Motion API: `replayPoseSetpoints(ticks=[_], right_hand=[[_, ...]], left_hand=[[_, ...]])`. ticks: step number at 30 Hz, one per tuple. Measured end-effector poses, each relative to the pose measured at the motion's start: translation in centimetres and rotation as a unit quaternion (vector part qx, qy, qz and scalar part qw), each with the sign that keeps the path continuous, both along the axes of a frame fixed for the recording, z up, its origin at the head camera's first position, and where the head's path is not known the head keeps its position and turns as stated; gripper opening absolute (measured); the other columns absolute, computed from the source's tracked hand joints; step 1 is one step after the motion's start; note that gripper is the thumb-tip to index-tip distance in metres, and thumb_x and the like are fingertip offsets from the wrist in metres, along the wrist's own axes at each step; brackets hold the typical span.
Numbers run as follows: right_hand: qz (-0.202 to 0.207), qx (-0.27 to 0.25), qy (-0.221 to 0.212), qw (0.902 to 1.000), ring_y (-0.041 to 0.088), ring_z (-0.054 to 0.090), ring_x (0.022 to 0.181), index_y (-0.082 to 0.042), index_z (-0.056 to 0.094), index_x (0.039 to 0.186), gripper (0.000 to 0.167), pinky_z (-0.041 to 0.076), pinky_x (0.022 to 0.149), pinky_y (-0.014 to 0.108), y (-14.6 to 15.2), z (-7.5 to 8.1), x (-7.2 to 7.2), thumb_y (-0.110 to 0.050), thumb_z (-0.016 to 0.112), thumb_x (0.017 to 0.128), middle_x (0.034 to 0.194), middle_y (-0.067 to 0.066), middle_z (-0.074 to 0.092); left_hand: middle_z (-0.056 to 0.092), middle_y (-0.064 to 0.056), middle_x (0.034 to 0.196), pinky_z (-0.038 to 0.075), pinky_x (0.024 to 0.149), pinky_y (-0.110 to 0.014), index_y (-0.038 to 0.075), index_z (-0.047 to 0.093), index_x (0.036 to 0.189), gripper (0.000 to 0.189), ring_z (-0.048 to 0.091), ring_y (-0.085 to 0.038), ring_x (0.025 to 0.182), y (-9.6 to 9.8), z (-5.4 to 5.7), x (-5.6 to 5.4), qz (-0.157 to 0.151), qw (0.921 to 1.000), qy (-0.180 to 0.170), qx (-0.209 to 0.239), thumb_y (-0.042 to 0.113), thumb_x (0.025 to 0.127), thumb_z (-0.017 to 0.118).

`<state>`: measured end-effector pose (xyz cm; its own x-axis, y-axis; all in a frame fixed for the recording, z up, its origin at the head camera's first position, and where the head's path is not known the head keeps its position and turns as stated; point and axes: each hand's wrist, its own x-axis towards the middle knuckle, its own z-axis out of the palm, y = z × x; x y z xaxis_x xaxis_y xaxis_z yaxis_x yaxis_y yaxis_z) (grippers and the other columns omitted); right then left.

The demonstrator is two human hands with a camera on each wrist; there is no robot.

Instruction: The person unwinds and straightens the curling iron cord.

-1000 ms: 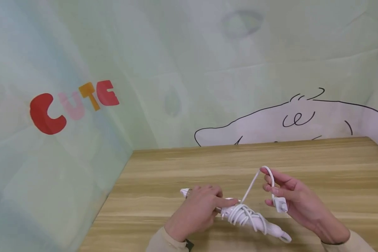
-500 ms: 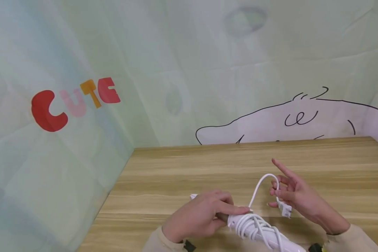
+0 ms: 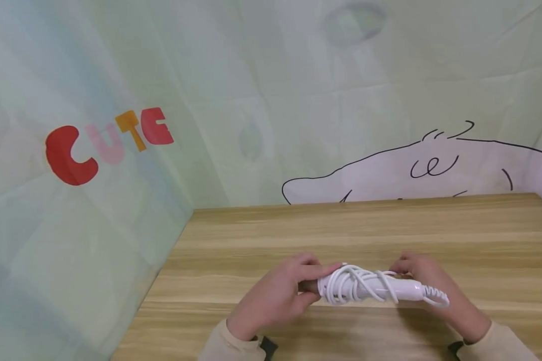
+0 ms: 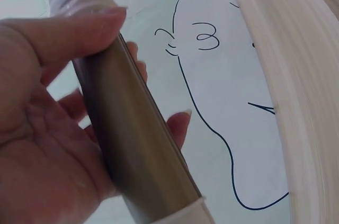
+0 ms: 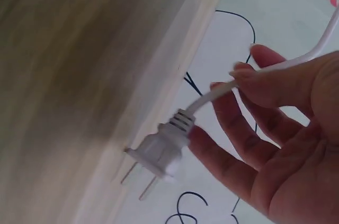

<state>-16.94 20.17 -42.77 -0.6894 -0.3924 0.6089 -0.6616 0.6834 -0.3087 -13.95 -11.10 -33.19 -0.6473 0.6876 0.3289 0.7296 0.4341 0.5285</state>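
- 1 white corded wand (image 3: 405, 290) lies roughly level between a person's hands above a wood-grain desk (image 3: 253, 235); its far-left end is covered in the head view.
- The left hand (image 3: 280, 288) is clamped on the wand's brown barrel (image 4: 135, 128), thumb over the front near the white handle. Parts of its fingers are hidden behind the barrel.
- A pale end cap (image 4: 183, 214) shows at the bottom of the left wrist view, cut off by the frame.
- White cord (image 5: 217, 92) loops several times around the handle. Where the loops cross, an exact count is hard to make out.
- The right hand (image 3: 426, 268) pinches the cord between thumb and finger just behind the plug, its other fingers loosely bent. From the head camera the handle partly hides this hand.
- The plug (image 5: 159, 152), out of sight in the head view, hangs plain in the right wrist view with its 2 prongs (image 5: 130, 173) exposed; the desk beside it is blurred.
- Beige sleeves (image 3: 235, 345) run off the lower edge; a dark item (image 3: 268, 347) at the left wrist is too obscured to identify.
- Behind, 4 colored letters (image 3: 155, 126) spell "CUTE," and a line drawing (image 3: 366, 180) is cut off by the desk's edge.
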Motion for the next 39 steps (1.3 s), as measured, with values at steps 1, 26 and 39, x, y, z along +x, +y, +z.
replayPoseSetpoints(ticks=[1,26,39], right_hand=[[-0.003,0.017,0.015,0.9997,0.003,0.051,0.065,-0.014,0.07,0.076,0.032,0.047,0.055,0.028,0.0,-0.1,0.2,0.007,0.08,0.055,0.075,-0.013,0.055],[0.165,-0.214,-0.214,0.9387,0.012,0.066,0.099,-0.013,0.071,0.108,0.018,0.054,0.082,0.03,-8.2,3.3,6.8,-0.01,0.072,0.09,0.104,-0.005,0.071],[0.213,-0.184,-0.169,0.9445,0.005,0.06,0.083,-0.015,0.063,0.092,0.017,0.056,0.063,0.029,-8.1,3.5,6.7,-0.001,0.07,0.088,0.089,-0.005,0.063]], left_hand=[[0.058,0.007,0.096,0.046,0.069,-0.015,0.022,0.062,0.136,0.06,0.052,-0.004,0.079,0.0,0.0,0.0,0.006,1.0,-0.001,0.003,-0.003,0.083,0.074],[0.056,0.005,0.086,0.043,0.067,-0.023,0.019,0.065,0.133,0.059,0.05,-0.01,0.077,2.3,-1.0,0.4,0.131,0.9883,0.078,-0.012,0.0,0.079,0.076],[0.057,0.001,0.085,0.043,0.059,-0.023,0.018,0.064,0.134,0.059,0.049,-0.012,0.072,2.0,-2.2,-0.7,0.205,0.9735,0.088,-0.05,0.001,0.079,0.075]])
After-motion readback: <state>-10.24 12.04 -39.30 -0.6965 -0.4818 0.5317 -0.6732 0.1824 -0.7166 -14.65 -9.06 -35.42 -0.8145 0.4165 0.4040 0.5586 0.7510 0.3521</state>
